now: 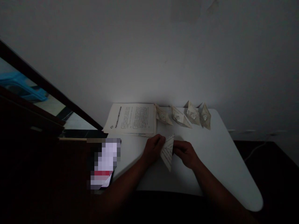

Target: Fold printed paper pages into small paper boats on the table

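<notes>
A folded piece of printed paper (168, 151), diamond-shaped and standing on edge, is held between both hands above the white table (217, 155). My left hand (153, 148) pinches its left side with fingers curled. On its right side, my right hand (185, 152) grips it with closed fingers. Several finished folded paper shapes (184, 116) stand in a row along the far edge of the table by the wall.
A stack of printed sheets (132, 119) lies at the table's far left. A pixelated bright object (105, 163) sits at the left edge. A dark wooden frame (46, 85) slants at the left. The white wall rises behind, and a cable (253, 151) runs on the dark floor at right.
</notes>
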A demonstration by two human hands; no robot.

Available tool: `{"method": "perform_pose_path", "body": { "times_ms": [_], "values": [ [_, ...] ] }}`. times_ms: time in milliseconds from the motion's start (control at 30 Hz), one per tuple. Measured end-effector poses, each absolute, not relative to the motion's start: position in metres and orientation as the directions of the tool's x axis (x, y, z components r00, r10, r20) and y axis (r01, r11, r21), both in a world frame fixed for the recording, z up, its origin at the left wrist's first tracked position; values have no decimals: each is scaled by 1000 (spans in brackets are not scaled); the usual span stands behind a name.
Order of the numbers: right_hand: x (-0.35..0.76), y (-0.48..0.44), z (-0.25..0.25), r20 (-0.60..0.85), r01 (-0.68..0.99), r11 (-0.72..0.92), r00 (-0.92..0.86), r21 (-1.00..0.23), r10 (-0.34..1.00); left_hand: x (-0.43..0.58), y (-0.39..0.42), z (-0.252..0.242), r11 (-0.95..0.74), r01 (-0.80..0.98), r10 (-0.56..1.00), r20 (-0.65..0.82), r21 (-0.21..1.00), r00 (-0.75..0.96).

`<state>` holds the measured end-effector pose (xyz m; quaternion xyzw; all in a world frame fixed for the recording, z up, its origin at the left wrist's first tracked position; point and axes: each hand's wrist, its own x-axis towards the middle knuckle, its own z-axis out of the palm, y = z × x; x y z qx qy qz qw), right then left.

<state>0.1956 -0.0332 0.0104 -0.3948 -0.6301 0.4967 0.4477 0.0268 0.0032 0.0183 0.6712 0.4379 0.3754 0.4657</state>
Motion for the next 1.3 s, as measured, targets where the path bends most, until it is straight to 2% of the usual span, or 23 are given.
{"method": "perform_pose_path", "body": {
  "times_ms": [133,300,533,833,1067,1300],
  "values": [
    [196,-32,13,166,111,222,-377,-969,911,27,3,20,-210,220,939,133,953,318],
    [192,-35,17,95,115,170,-483,-979,871,28,1,17,-212,243,940,129,947,317],
    [190,-37,16,69,88,145,-572,-985,817,27,-4,16,-262,262,931,173,929,321],
    [186,-41,17,-9,34,12,-570,-999,822,27,-5,12,-163,155,947,110,974,303],
    [186,-42,19,-6,43,19,-526,-999,850,23,-2,15,-308,210,901,214,928,376],
    [185,-43,21,-5,109,63,-531,-992,847,25,-3,13,-305,226,911,213,925,354]
  ]
}}
